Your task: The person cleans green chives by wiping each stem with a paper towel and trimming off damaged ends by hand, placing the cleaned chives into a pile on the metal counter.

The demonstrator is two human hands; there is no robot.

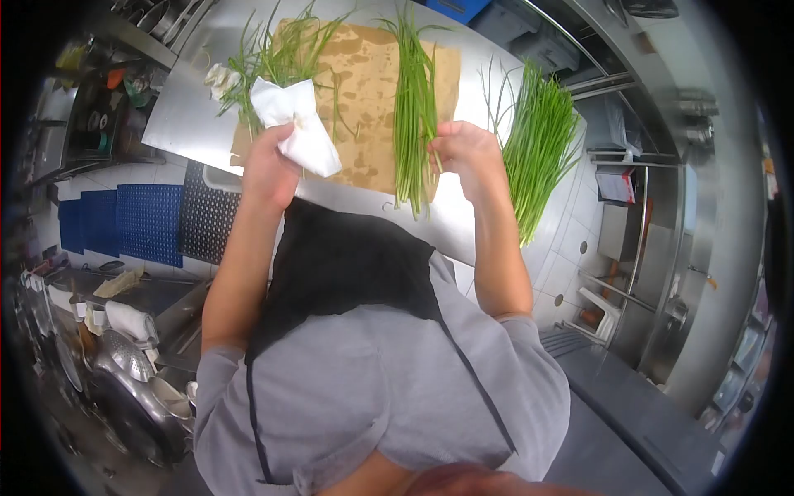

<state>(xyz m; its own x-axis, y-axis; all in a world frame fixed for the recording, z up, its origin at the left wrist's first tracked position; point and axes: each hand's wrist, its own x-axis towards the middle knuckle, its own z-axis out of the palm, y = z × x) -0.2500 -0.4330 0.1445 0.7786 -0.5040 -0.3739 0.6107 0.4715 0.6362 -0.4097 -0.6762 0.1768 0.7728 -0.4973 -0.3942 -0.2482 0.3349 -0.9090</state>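
Observation:
My left hand is closed around a folded white paper towel, held above the left part of a damp brown paper sheet. My right hand is closed, thumb and fingers pinched at the right edge of a bunch of long green chives that lies lengthwise on the sheet. It seems to grip a chive stalk there, though the fingertips partly hide it. A looser, tangled heap of thin green stalks spreads behind the paper towel. Further right, a larger chive bunch rests on the steel table.
A crumpled whitish wad sits at the table's left. Blue perforated mats cover part of the floor on the left. Pans and a perforated ladle stand on the lower left counter. Steel shelving runs along the right.

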